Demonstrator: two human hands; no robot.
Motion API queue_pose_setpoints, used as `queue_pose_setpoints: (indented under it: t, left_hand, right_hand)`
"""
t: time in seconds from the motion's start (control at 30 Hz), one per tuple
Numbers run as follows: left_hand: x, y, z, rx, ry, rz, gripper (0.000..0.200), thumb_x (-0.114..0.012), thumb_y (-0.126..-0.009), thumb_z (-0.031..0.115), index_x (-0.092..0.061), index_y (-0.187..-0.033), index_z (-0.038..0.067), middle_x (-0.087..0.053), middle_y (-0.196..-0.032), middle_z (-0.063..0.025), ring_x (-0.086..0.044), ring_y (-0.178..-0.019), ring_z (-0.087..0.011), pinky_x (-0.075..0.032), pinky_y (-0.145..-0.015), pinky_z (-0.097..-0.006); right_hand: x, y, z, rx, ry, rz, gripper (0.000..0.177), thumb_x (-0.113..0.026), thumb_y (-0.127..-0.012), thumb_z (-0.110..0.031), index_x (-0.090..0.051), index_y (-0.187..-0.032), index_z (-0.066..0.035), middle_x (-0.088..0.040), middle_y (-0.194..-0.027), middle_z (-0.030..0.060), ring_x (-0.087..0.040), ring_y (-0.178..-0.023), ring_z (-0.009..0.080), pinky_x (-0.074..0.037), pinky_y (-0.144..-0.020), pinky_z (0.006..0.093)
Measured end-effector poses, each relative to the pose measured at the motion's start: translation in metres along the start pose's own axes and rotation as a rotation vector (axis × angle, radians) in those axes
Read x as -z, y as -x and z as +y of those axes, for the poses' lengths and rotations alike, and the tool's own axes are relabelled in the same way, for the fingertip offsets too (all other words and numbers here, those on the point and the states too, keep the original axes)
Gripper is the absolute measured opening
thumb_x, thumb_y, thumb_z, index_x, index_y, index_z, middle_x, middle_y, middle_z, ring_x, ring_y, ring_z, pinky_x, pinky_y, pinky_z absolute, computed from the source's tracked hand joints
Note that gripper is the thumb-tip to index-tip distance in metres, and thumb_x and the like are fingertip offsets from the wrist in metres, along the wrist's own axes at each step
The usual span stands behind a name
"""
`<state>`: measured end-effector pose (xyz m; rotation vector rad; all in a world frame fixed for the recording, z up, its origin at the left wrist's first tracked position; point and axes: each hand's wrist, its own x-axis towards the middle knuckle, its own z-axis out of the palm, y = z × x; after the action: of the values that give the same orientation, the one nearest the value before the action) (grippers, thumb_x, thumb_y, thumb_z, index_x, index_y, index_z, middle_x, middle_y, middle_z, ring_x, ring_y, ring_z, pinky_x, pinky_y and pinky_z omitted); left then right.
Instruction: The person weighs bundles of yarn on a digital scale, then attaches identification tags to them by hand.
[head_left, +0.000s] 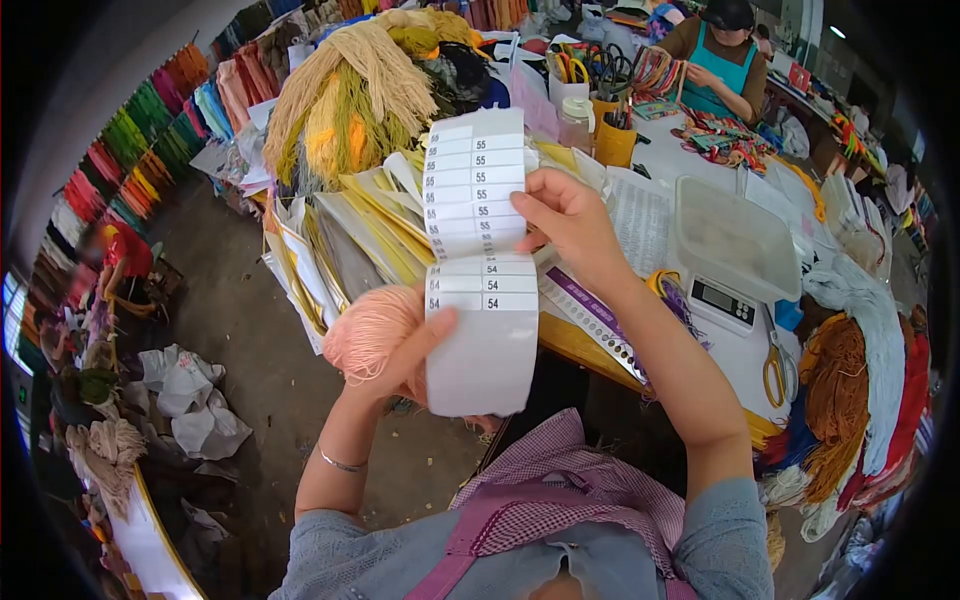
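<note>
A long backing strip of white number labels (pixel 482 355) hangs before me, folded across its middle. Its upper part reads 55 in rows, its lower part 54, and the bottom stretch is bare. With thumb on the front, my left hand (pixel 408 358) grips the strip's left edge. A skein of pale pink yarn (pixel 372 332) is also in that hand, bulging out to the left. At the upper part's right edge, my right hand (pixel 570 222) pinches the labels between thumb and fingers.
Yarn hanks (pixel 350 90) top a pile of yellow-edged papers (pixel 375 220). On the table are a clear plastic tray (pixel 735 240) on a digital scale (pixel 722 303), scissors (pixel 774 370) and a purple ruler card (pixel 590 315). A person in a teal apron (pixel 712 65) handles colourful threads opposite.
</note>
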<state>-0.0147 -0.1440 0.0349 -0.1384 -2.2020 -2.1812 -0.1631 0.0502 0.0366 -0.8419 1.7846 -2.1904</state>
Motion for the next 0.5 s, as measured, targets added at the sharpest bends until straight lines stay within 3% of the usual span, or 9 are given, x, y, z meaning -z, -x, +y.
queue_pose_setpoints:
  t: [0.03, 0.07, 0.13, 0.27, 0.33, 0.37, 0.43, 0.47, 0.5]
  left_hand:
    - [-0.002, -0.004, 0.001, -0.116, 0.045, 0.076, 0.035, -0.063, -0.088, 0.012, -0.059, -0.119, -0.002, -0.066, -0.103, -0.0071, -0.060, -0.088, -0.0123, -0.050, -0.080, -0.0285]
    - [-0.005, -0.014, 0.000, -0.169, -0.178, 0.393, 0.035, -0.062, -0.090, 0.018, -0.059, -0.118, -0.003, -0.065, -0.088, -0.0035, -0.057, -0.074, -0.0092, -0.048, -0.070, -0.0275]
    - [0.002, -0.011, 0.025, -0.138, -0.486, 0.507, 0.037, -0.062, -0.091, 0.022, -0.058, -0.118, -0.003, -0.062, -0.075, 0.0009, -0.051, -0.064, -0.0067, -0.044, -0.060, -0.0256]
    - [-0.003, -0.036, 0.033, -0.188, 0.025, 0.396, 0.034, -0.068, -0.087, 0.022, -0.063, -0.107, -0.005, -0.053, -0.063, 0.0044, -0.042, -0.055, -0.0025, -0.033, -0.051, -0.0197]
    - [-0.005, -0.046, 0.041, -0.269, 0.039, 0.318, 0.033, -0.069, -0.086, 0.021, -0.064, -0.102, -0.007, -0.053, -0.062, 0.0040, -0.042, -0.055, -0.0020, -0.033, -0.049, -0.0194]
    - [-0.001, -0.049, 0.039, -0.192, 0.027, 0.291, 0.031, -0.069, -0.086, 0.021, -0.065, -0.101, -0.006, -0.056, -0.064, 0.0030, -0.045, -0.056, -0.0025, -0.035, -0.051, -0.0200]
    - [-0.005, -0.051, 0.040, -0.114, 0.015, 0.255, 0.029, -0.069, -0.086, 0.020, -0.065, -0.100, -0.006, -0.059, -0.066, 0.0020, -0.047, -0.057, -0.0030, -0.038, -0.052, -0.0205]
    - [-0.013, -0.051, 0.041, -0.143, -0.072, 0.276, 0.026, -0.070, -0.085, 0.019, -0.066, -0.097, -0.004, -0.059, -0.067, 0.0018, -0.049, -0.058, -0.0035, -0.039, -0.052, -0.0208]
    - [-0.022, -0.051, 0.041, -0.175, -0.159, 0.294, 0.023, -0.070, -0.084, 0.018, -0.067, -0.095, -0.002, -0.060, -0.068, 0.0015, -0.050, -0.058, -0.0039, -0.040, -0.053, -0.0211]
  right_hand:
    - [0.003, 0.002, -0.001, 0.041, -0.014, 0.000, 0.012, -0.058, -0.092, -0.009, -0.058, -0.101, -0.002, -0.063, -0.095, 0.0021, -0.059, -0.082, 0.0067, -0.053, -0.064, 0.0218]
    - [0.006, 0.003, -0.004, 0.039, -0.009, -0.003, 0.012, -0.058, -0.092, -0.009, -0.058, -0.101, -0.002, -0.063, -0.095, 0.0021, -0.059, -0.082, 0.0067, -0.053, -0.064, 0.0218]
    - [0.008, 0.007, -0.011, 0.122, 0.008, -0.075, 0.009, -0.057, -0.092, -0.007, -0.057, -0.099, -0.001, -0.063, -0.094, 0.0026, -0.059, -0.083, 0.0069, -0.054, -0.068, 0.0228]
    - [0.016, 0.010, -0.018, 0.133, 0.083, -0.141, 0.010, -0.056, -0.093, -0.007, -0.057, -0.100, 0.000, -0.062, -0.093, 0.0024, -0.059, -0.084, 0.0067, -0.054, -0.071, 0.0238]
    - [0.019, 0.012, -0.022, 0.128, 0.161, -0.144, 0.012, -0.057, -0.091, -0.005, -0.057, -0.103, -0.001, -0.062, -0.098, 0.0036, -0.060, -0.087, 0.0099, -0.054, -0.070, 0.0248]
    - [0.017, 0.016, -0.024, 0.132, 0.163, -0.140, 0.012, -0.057, -0.091, -0.005, -0.057, -0.103, -0.001, -0.062, -0.098, 0.0036, -0.060, -0.087, 0.0099, -0.054, -0.070, 0.0248]
    - [0.003, 0.029, -0.043, 0.411, 0.602, 0.254, 0.019, -0.063, -0.084, -0.003, -0.061, -0.103, -0.003, -0.061, -0.103, 0.0059, -0.059, -0.089, 0.0171, -0.051, -0.072, 0.0285]
    - [0.003, 0.030, -0.048, 0.406, 0.604, 0.263, 0.019, -0.063, -0.084, -0.003, -0.061, -0.103, -0.003, -0.061, -0.103, 0.0059, -0.059, -0.089, 0.0171, -0.051, -0.072, 0.0285]
    - [0.006, 0.028, -0.053, 0.678, 0.781, 0.257, 0.022, -0.066, -0.080, -0.004, -0.063, -0.102, -0.004, -0.060, -0.104, 0.0069, -0.058, -0.090, 0.0206, -0.049, -0.074, 0.0305]
